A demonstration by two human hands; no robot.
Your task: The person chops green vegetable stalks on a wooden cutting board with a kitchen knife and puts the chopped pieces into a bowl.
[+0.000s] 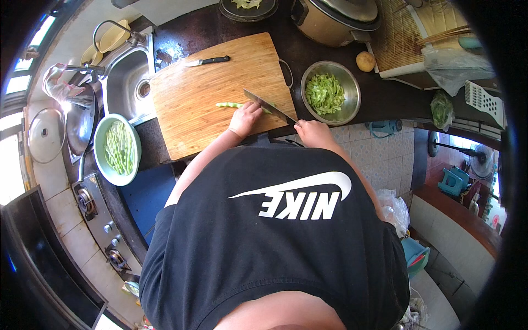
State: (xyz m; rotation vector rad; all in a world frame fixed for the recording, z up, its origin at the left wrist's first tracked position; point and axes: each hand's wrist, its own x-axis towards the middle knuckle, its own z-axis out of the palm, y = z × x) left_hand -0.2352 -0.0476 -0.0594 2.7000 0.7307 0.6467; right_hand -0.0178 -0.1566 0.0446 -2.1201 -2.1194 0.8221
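Note:
My right hand [311,131] is closed on the handle of a kitchen cleaver [270,106], whose blade reaches up and left over the wooden cutting board [198,86]. Close beside the blade, my left hand [246,117] presses a green bean pod [229,104] onto the board; part of the pod shows past the blade. A paring knife [213,60] with a black handle lies near the board's far edge. To the right, a steel bowl [357,97] contains cut green pieces [324,93]. Whole bean pods [119,148] fill a pale green basin [138,142] at the left.
A steel sink [123,88] adjoins the board's left side. Beyond the right bowl stand a rice cooker [330,24] and a round potato-like vegetable [365,62]. A dark plate [247,14] sits at the back. The gas stove [99,214] is at the lower left.

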